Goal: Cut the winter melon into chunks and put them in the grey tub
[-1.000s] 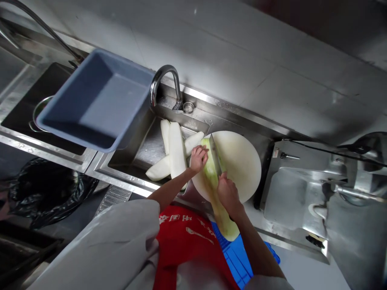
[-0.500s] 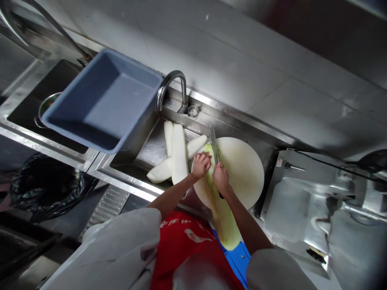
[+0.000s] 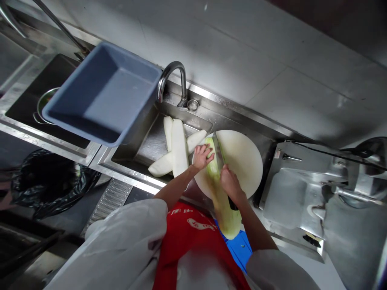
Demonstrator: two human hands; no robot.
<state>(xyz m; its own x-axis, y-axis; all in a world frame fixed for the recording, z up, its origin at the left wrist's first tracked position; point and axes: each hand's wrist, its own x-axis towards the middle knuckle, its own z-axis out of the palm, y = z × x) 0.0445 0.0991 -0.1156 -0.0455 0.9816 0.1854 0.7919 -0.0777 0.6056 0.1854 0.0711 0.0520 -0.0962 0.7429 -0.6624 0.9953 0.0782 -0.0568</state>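
Observation:
A long pale green gourd (image 3: 225,209) lies across a round white cutting board (image 3: 244,161), its near end reaching past the board toward my apron. My left hand (image 3: 202,157) rests on the gourd's far part with fingers spread. Wrapped round the dark handle of a knife (image 3: 218,151), my right hand (image 3: 230,181) is at the gourd's right side, with the blade lying along the far part. Left of the board, several white peeled gourds (image 3: 179,149) lie crossed over the sink.
A blue-grey tub (image 3: 105,96) sits over the sinks at left, beside a curved faucet (image 3: 172,66). A bin with a black bag (image 3: 51,181) is at lower left. Metal equipment (image 3: 296,193) stands at right.
My right hand and the knife have moved right and slightly nearer to me along the gourd. My left hand's fingers have spread. The whole view has shifted slightly.

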